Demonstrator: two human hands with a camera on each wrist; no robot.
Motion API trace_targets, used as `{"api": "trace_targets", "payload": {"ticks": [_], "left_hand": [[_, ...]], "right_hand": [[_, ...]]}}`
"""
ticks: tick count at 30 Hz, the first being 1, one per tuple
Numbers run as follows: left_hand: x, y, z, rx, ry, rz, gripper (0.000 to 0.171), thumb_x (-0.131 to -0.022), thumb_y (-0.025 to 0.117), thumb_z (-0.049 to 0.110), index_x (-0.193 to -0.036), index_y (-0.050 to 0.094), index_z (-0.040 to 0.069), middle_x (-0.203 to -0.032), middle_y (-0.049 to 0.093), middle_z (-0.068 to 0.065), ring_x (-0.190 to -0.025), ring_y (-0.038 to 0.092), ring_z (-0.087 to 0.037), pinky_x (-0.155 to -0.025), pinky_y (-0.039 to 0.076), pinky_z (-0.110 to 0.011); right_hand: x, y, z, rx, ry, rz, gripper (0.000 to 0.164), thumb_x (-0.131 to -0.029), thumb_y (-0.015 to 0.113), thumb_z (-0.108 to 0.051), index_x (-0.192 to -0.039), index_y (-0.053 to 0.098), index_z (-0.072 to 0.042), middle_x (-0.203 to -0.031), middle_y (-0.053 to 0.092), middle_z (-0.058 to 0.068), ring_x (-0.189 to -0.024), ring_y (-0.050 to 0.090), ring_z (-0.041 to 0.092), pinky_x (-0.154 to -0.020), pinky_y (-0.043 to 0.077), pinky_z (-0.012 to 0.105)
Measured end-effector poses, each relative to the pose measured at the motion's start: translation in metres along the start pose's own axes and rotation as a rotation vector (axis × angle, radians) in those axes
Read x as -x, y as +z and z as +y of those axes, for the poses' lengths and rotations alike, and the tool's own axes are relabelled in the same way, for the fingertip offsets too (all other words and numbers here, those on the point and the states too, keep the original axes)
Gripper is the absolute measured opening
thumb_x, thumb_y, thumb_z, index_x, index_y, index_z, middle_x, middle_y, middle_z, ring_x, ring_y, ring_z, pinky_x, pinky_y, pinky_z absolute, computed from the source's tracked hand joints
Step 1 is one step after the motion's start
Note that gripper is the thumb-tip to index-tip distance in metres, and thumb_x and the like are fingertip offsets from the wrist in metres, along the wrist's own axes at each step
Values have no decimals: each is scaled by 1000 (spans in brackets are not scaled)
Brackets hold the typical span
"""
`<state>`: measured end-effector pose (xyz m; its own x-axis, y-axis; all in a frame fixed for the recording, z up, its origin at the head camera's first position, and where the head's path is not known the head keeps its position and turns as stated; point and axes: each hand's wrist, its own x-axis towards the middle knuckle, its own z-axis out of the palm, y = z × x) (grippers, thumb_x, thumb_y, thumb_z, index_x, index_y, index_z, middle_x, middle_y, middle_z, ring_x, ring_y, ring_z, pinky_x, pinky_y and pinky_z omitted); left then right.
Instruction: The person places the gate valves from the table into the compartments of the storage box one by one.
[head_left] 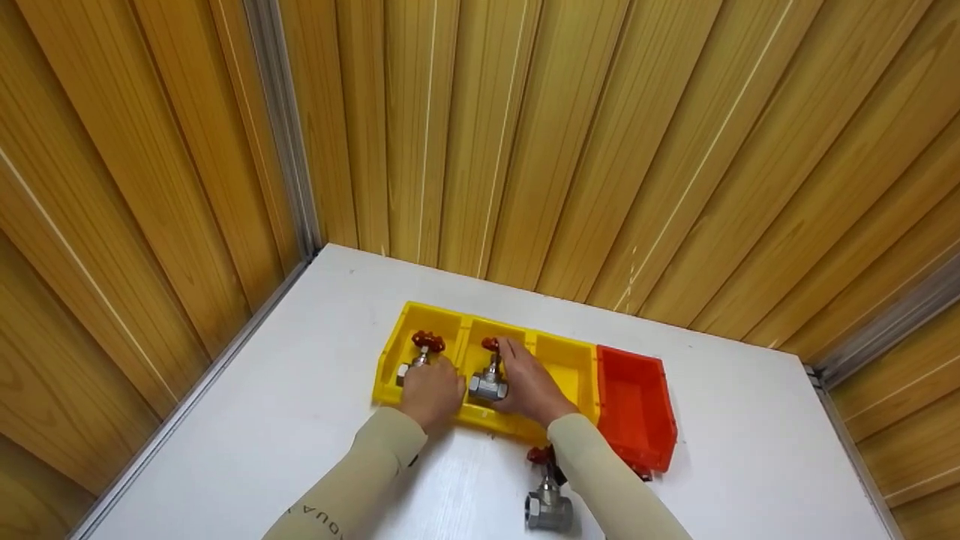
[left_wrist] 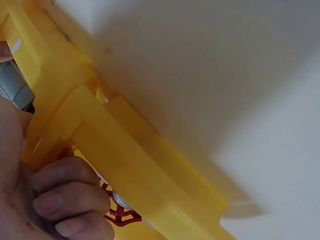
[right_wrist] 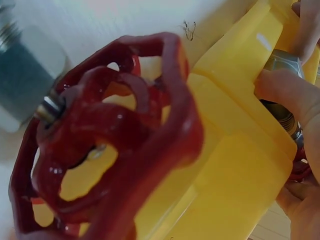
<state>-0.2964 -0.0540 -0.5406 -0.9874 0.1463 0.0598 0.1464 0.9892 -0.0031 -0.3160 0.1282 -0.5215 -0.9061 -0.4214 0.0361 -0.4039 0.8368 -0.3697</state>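
A metal handwheel valve [head_left: 420,360] with a red wheel stands tilted in the left yellow bin [head_left: 390,375]. My left hand [head_left: 433,394] grips the right side of its body; in the left wrist view the fingers [left_wrist: 75,197] are curled and the grip itself is partly hidden. A second handwheel valve [head_left: 487,384] is in the middle yellow bin [head_left: 471,330]. Around it is my right hand [head_left: 529,382], with the thumb on the metal body [right_wrist: 282,65] and the other fingers by the red wheel, as the right wrist view shows.
On the white table [head_left: 285,405], a third handwheel valve [head_left: 549,510] lies below my right forearm. A third yellow bin [head_left: 581,349] and a red bin [head_left: 637,397] adjoin on the right. Another red wheel [head_left: 643,474] peeks out near the red bin. Wood-patterned walls [head_left: 487,150] enclose the table.
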Motion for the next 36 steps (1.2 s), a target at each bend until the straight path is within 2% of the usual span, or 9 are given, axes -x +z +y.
{"api": "trace_targets", "payload": {"ticks": [3, 6, 9, 13, 17, 21, 25, 31, 36], "left_hand": [[0, 0, 0, 13, -3, -4, 49, -99, 44, 47, -98, 59, 0, -63, 48, -6, -49, 42, -18, -47, 42, -33], [0, 0, 1, 9, -3, 1, 48, -99, 44, 47, -96, 59, 1, -64, 47, -6, -50, 43, -19, -48, 44, -34], [2, 0, 1, -20, 0, 17, 55, -99, 43, 48, -109, 62, -2, -60, 49, -5, -48, 42, -18, -48, 44, -33], [2, -1, 2, -47, 1, 29, 59, -99, 42, 49, -127, 59, -1, -55, 50, -5, -47, 40, -17, -48, 43, -32], [2, -1, 3, -47, 1, 27, 59, -99, 43, 49, -125, 60, -1, -58, 53, -6, -48, 42, -18, -50, 45, -33], [1, -1, 3, -54, 4, 10, 59, -99, 42, 49, -124, 60, -1, -64, 59, -8, -50, 46, -18, -53, 51, -35], [-1, 0, 2, -53, 1, -15, 60, -99, 41, 50, -126, 59, 0, -64, 59, -8, -50, 48, -19, -56, 53, -36], [-1, 0, 1, -22, -8, -8, 59, -99, 43, 50, -124, 60, -1, -69, 63, -9, -53, 54, -21, -60, 54, -38], [1, 0, 1, -39, 0, -6, 61, -99, 42, 51, -128, 58, -1, -69, 63, -9, -52, 51, -20, -60, 54, -38]], "right_hand": [[-3, 0, 1, -11, 20, -21, 105, -70, 87, -20, -153, 22, -12, -155, 32, 9, -138, 40, 29, -112, 34, 46], [-5, 1, 2, -8, 41, -35, 105, -70, 87, -21, -153, 23, -13, -155, 33, 9, -139, 37, 28, -114, 31, 46], [-6, 2, 3, 25, 34, -33, 104, -69, 88, -23, -152, 25, -11, -152, 37, 10, -137, 39, 28, -114, 31, 45], [-8, 3, 4, 74, 19, -32, 103, -68, 88, -25, -150, 29, -9, -149, 41, 12, -137, 40, 29, -117, 25, 46], [-10, 4, 4, 88, 38, -51, 102, -69, 88, -27, -150, 29, -11, -150, 41, 10, -141, 37, 29, -119, 18, 47], [-12, 5, 3, 86, 32, -62, 101, -70, 87, -27, -150, 29, -11, -150, 42, 9, -141, 36, 29, -120, 15, 48], [-14, 5, 2, 99, 29, -74, 101, -70, 87, -29, -150, 29, -12, -149, 42, 9, -141, 38, 28, -121, 12, 48], [-17, 8, 2, 136, 27, -97, 102, -72, 85, -35, -151, 27, -9, -150, 41, 12, -139, 39, 30, -121, 13, 48], [-17, 9, 1, 132, 31, -94, 98, -73, 83, -38, -150, 29, -10, -150, 41, 13, -140, 38, 32, -120, 16, 49]]}}
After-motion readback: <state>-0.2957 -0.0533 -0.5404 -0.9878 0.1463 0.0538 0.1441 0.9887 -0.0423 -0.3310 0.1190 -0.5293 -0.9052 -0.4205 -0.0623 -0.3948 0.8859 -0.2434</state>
